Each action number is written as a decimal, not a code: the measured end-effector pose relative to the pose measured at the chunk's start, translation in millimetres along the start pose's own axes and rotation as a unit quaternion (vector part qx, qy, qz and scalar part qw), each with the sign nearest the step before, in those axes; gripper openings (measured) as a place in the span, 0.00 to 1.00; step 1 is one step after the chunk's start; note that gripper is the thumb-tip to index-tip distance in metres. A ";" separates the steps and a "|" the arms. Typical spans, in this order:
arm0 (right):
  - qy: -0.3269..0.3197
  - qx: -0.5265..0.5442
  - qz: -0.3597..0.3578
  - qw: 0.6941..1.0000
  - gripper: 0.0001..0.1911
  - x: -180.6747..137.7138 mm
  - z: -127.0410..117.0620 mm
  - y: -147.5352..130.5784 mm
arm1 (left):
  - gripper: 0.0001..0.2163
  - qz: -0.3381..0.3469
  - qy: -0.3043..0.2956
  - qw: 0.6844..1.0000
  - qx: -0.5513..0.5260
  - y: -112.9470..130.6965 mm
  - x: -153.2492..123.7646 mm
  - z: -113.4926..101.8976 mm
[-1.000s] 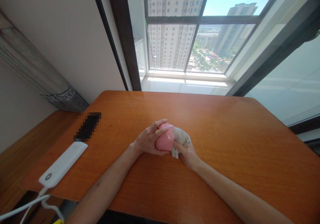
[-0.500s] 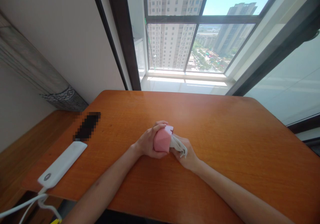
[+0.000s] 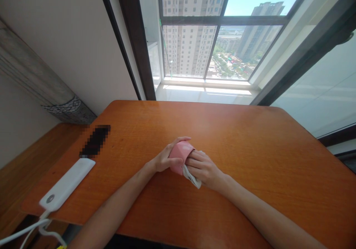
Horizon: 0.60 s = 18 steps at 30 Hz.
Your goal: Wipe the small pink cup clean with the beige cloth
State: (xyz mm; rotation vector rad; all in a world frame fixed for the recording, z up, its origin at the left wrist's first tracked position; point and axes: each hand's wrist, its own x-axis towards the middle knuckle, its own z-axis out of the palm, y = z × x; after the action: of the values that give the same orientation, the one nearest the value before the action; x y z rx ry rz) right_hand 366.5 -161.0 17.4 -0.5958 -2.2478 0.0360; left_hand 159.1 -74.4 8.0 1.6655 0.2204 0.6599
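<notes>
In the middle of the table (image 3: 239, 141), just above its surface, is a small pink cup-like container (image 3: 180, 150), its open side turned to the right. My left hand (image 3: 164, 160) wraps around the container's left side, with the thumb across the front and the fingers over the far side. My right hand (image 3: 205, 170) presses a whitish cloth (image 3: 191, 178) at the mouth, its fingertips reaching inside the rim. A folded tail of the cloth hangs below those fingers. The inside of the container is mostly hidden.
On the table's left lies a white power strip (image 3: 68, 184) with cables (image 3: 26, 228) running off the near edge. Behind it is a dark pixelated item (image 3: 96, 139). A curtain (image 3: 47, 82) hangs at left, and a large window (image 3: 219, 52) stands beyond the table.
My right hand has turned palm down and moved its fingers into the container's mouth with the cloth. The container has tilted, and the cloth's tail now hangs lower. My left hand keeps hold.
</notes>
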 end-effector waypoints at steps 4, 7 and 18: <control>0.016 0.008 0.029 0.999 0.19 2.3 3.7 -5.1 | 0.41 -0.004 0.017 0.999 -0.033 1.2 -1.0 3.1; 0.047 0.041 0.078 0.995 0.19 1.2 8.9 -7.2 | 0.39 -0.005 0.047 0.998 -0.050 -1.3 -2.2 7.9; 0.143 0.376 0.396 0.825 0.21 -0.7 28.1 -20.6 | 0.47 0.025 0.148 0.985 -0.081 -5.6 6.8 16.5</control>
State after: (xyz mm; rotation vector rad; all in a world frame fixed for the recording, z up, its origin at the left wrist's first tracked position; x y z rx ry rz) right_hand 338.5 -175.1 2.0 -0.9465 -1.3729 1.1156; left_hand 174.6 -83.8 3.5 1.4173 0.3299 0.9387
